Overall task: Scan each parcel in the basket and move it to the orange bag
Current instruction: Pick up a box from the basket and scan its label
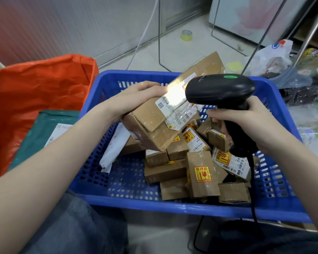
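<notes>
At far left stands the orange bag (35,85), mouth open, with a green mailer (44,129) lying in it. Just right of it sits the blue basket (173,208). The left hand (136,98) grips a brown box (154,123), fingers curled over its far edge, holding it tilted above the basket with its label facing up. To the right, the right hand (246,121) clasps a black scanner (220,92), its light glaring on the label. The bag lies leftward of the box, nearest the left hand. More small boxes (202,178) remain heaped below.
</notes>
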Demonstrator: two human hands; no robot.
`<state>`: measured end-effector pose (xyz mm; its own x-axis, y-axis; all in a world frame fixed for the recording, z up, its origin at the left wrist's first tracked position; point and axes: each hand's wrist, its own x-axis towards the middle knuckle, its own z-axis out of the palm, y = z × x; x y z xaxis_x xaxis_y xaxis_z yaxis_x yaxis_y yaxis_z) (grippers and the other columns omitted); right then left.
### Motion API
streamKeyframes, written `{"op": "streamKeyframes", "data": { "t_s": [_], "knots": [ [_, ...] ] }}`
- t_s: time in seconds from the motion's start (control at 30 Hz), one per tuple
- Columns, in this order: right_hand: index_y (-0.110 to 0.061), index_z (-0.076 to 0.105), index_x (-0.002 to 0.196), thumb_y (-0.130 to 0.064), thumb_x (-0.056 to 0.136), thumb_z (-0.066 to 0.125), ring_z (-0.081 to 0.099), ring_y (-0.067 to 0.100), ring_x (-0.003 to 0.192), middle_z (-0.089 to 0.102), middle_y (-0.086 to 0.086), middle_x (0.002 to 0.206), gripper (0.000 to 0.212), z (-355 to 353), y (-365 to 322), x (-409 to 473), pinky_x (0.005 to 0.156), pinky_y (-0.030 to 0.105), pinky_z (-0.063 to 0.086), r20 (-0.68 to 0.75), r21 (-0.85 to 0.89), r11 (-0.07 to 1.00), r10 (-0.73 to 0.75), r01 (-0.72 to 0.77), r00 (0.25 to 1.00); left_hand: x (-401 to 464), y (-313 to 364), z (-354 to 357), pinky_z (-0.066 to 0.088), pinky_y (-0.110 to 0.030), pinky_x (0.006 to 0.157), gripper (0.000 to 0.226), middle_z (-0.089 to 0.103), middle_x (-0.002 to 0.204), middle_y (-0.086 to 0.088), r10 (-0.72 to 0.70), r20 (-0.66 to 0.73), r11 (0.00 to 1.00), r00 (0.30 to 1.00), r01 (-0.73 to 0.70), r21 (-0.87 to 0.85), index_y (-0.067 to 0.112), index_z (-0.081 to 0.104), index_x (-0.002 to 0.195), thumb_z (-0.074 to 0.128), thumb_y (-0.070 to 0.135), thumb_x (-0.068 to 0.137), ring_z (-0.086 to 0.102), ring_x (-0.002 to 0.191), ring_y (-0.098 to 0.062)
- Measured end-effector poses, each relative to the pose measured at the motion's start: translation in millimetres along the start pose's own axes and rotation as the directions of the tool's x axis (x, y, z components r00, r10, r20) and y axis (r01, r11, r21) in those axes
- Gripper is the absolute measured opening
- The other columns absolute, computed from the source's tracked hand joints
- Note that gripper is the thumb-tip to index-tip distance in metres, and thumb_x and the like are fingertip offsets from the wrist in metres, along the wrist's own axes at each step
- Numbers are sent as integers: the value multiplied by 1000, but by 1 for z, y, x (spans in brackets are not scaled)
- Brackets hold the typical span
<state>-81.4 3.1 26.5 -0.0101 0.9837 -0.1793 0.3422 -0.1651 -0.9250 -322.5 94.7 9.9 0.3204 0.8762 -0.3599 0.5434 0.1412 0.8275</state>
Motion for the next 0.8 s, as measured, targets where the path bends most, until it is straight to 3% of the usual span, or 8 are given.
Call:
{"op": "streamKeyframes", "data": {
  "t_s": [0.13, 0.23, 0.47, 0.8],
  "knots": [
    [-3, 64, 95, -24, 81, 71, 54, 11, 45, 56, -1, 49, 27, 2, 1, 1, 53, 29, 46, -65, -72, 997, -13, 8, 998, -1, 0, -1, 43, -19, 71, 56, 60, 119, 14, -13, -11, 1000, 1000, 13, 9, 39, 51, 131, 58, 61, 81, 60, 99, 0],
    [-5, 64, 96, -25, 80, 71, 55, 15, 57, 57, 2, 60, 26, 3, 0, 1, 62, 32, 45, -91, -116, 993, -31, 20, 995, 0, 1, -1, 43, -21, 71, 58, 60, 120, 11, -18, -13, 999, 1000, 18, 32, 40, 49, 133, 57, 63, 80, 59, 100, -2],
    [-8, 63, 85, -24, 79, 70, 56, 17, 56, 58, 6, 60, 19, 5, -2, 1, 62, 33, 46, -67, -169, 986, -21, 9, 998, 1, 0, 0, 42, -22, 72, 56, 58, 122, 8, -27, -17, 999, 999, 28, 40, 39, 46, 135, 56, 60, 84, 59, 101, -5],
    [-2, 64, 92, -18, 80, 68, 59, 24, 62, 62, 25, 75, 21, 4, -3, 2, 63, 36, 49, -93, -211, 977, -49, 29, 994, 3, 0, -1, 43, -22, 72, 61, 59, 122, 8, -41, -29, 999, 999, 42, 18, 40, 49, 131, 59, 66, 77, 59, 101, -6]
  ]
}}
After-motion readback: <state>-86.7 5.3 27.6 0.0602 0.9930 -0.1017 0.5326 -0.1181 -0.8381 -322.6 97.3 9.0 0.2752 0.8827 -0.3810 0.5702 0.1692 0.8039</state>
